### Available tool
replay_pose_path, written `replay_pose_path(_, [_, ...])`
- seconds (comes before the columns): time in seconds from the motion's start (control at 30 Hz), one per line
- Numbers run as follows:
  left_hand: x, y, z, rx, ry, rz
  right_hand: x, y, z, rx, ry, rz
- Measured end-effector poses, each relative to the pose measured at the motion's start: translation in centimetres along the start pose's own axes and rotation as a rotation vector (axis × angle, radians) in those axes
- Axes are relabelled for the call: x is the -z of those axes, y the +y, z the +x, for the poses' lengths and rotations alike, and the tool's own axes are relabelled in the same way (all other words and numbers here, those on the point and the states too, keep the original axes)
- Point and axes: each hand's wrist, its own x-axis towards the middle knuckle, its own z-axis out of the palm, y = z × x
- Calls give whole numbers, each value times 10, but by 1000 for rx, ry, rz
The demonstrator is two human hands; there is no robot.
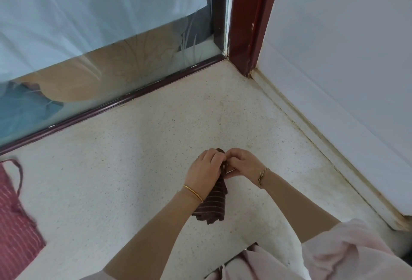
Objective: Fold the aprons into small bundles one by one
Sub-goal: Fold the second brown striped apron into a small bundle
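Observation:
A dark brown striped apron [213, 204], folded into a narrow bundle, hangs above the speckled floor [138, 168] near the middle of the view. My left hand [204, 168] grips its upper part from the left. My right hand [243, 164] pinches the top of the bundle from the right, fingertips touching those of the left hand. The top end of the apron is mostly hidden between my fingers. A red striped apron [15, 226] with a neck loop lies flat on the floor at the left edge.
A glass sliding door with a dark red bottom rail [111, 106] runs along the back left. A red door frame post [249, 23] stands in the corner. A white wall with a baseboard [323, 137] borders the right side.

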Motion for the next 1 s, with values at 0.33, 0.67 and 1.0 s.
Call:
replay_pose_path(0.33, [1,-15,-5,88,-60,-108,5,-3,4,-168,-73,284])
replay_pose_path(0.67, [17,-16,-5,432,-72,-457,4,18,4,-155,201,-430])
replay_pose_path(1.0, [17,0,12,552,-154,-548,-2,3,-7,91,273,-369])
